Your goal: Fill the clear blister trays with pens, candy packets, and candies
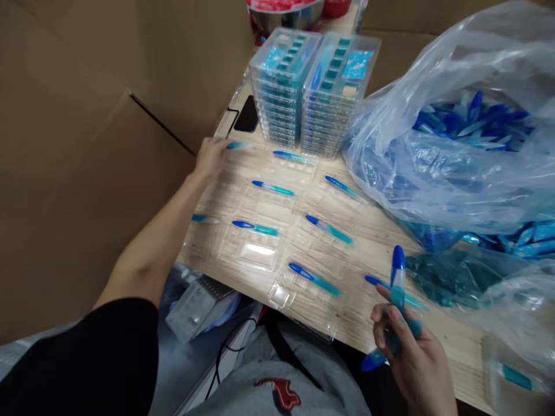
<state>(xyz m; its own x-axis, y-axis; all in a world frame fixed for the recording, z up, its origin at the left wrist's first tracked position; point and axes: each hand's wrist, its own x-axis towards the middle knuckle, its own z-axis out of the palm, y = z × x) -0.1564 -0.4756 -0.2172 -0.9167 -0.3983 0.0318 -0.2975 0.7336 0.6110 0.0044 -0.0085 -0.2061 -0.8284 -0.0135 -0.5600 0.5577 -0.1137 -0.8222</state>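
Nearest my lens lie a grey sweatshirt (277,375) and a black sleeve (73,358). My right hand (410,341) is clenched around a bunch of blue-and-teal plastic sticks (396,300), one standing upright and another slanting out below; I can't tell exactly how many it holds. My left hand (212,159) reaches across a clear blister tray (260,257) on the wooden tabletop (455,352), its fingertips (223,147) apparently pinching a single stick (236,145) near the tray's far edge, though blur hides the exact grip. More sticks lie loose on the tray. They look light, stiff and probably slippery, so I'd pinch each one at its teal middle. Stacked plastic trays (316,92) stand beyond, beside a clear plastic bag (433,167).
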